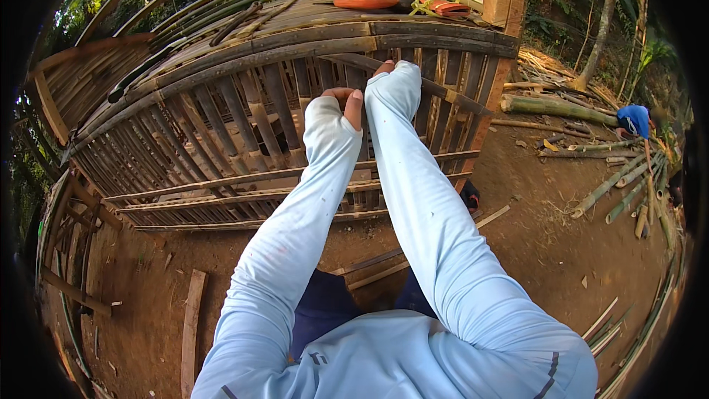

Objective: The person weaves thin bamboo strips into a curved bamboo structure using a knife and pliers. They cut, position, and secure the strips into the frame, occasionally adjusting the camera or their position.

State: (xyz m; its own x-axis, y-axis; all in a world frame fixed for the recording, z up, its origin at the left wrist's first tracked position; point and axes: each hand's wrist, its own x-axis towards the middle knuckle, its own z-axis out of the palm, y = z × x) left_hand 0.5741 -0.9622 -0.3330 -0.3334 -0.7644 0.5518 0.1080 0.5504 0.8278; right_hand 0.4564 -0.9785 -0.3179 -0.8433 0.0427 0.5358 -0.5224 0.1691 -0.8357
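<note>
I stand before a bamboo slat structure [244, 118] made of upright slats and horizontal poles. Both my arms, in pale blue sleeves that cover much of the hands, reach out to its upper rail [310, 48]. My left hand [346, 100] is curled with its fingers closed against an upright slat just under the rail. My right hand [388, 70] sits beside it, slightly higher, with fingertips tucked around a diagonal bamboo strip [443, 92]. What each hand grips is mostly hidden by the sleeves.
An orange oblong object [365, 1] and a red tool [450, 8] lie on top of the structure. Cut bamboo poles [628, 177] lie on the bare earth at right, near a person in blue [634, 120]. A plank [192, 325] lies at lower left.
</note>
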